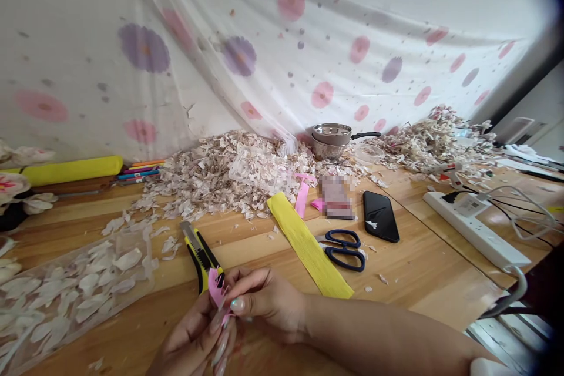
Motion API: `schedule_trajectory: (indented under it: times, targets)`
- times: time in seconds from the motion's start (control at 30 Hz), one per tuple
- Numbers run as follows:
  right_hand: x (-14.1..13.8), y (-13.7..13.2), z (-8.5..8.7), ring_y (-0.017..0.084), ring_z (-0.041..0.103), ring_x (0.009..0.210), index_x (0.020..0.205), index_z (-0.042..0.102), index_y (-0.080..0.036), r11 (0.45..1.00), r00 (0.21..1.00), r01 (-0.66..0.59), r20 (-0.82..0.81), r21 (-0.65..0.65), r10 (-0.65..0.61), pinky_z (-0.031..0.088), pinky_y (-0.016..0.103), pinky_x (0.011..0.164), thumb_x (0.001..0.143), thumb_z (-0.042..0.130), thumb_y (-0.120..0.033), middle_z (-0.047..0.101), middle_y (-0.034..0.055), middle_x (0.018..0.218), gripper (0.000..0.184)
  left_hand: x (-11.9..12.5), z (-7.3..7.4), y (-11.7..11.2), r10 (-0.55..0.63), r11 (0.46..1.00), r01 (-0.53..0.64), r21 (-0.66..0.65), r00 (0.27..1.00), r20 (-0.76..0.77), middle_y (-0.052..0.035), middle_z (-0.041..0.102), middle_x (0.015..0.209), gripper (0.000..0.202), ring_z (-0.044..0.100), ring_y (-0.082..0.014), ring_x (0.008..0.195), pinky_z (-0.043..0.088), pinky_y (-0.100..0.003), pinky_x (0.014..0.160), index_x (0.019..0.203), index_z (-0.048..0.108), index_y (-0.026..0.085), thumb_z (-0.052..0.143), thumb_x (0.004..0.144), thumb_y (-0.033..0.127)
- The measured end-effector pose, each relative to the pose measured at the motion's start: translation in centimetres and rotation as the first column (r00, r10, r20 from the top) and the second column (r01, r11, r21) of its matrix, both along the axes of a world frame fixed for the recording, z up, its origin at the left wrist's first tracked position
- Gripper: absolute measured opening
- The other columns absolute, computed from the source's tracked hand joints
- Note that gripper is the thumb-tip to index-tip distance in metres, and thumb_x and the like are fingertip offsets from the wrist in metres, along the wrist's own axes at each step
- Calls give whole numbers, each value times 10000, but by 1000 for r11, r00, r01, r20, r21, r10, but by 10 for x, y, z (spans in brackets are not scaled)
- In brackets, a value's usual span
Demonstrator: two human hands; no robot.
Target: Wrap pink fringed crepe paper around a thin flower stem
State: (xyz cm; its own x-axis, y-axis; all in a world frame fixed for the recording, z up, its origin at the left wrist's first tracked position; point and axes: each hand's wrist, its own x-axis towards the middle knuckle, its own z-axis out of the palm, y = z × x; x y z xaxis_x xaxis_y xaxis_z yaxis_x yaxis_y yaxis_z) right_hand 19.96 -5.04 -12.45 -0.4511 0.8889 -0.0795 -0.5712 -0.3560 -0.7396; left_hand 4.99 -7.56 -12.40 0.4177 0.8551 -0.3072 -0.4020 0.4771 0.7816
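Note:
My right hand (264, 301) comes in from the right and pinches a small fringed piece of pink crepe paper (216, 286). My left hand (196, 338) rises from the bottom edge with its fingers closed round the lower part of the same pink piece. Both hands meet near the front of the wooden table (432, 273). A yellow and black utility knife (200, 252) lies just behind the hands. A strip of yellow crepe paper (308, 247) lies to the right of them, and black-handled scissors (343, 248) lie beside that strip.
A large heap of pale petal scraps (220, 173) covers the back of the table. A clear bag of white petals (66, 288) lies at the left. A black phone (380, 216), a metal pot (331, 140), a white power strip (476, 226), coloured pens (141, 170) and a yellow roll (70, 170) are around.

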Motion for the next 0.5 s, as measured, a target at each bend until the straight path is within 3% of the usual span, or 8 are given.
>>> schedule_trajectory:
  times: [0.17, 0.37, 0.5]
  targets:
    - [0, 0, -1, 93, 511, 659, 737, 787, -213, 997, 999, -36, -34, 68, 38, 330, 221, 539, 510, 907, -359, 594, 23, 830, 295, 2, 3, 1, -45, 999, 45, 1, 998, 45, 38, 510, 512, 328, 418, -71, 444, 353, -171, 419, 823, 695, 215, 851, 606, 406]
    - [0, -3, -1, 136, 520, 844, 736, 789, -227, 994, 1000, 1, 29, 110, -4, 398, 283, 790, 517, 908, -333, 533, 16, 844, 271, 4, 8, 0, -60, 997, 57, 55, 996, 58, 39, 484, 546, 297, 393, -69, 465, 336, -171, 431, 787, 651, 181, 804, 680, 412]
    - [0, -3, 1, 133, 516, 798, 708, 785, -217, 996, 1000, -23, 19, 84, 21, 397, 294, 781, 512, 904, -363, 536, 17, 829, 272, 6, 12, -2, -98, 991, 93, 97, 994, 47, 47, 433, 547, 288, 352, -76, 462, 310, -177, 416, 843, 628, 177, 743, 749, 424]
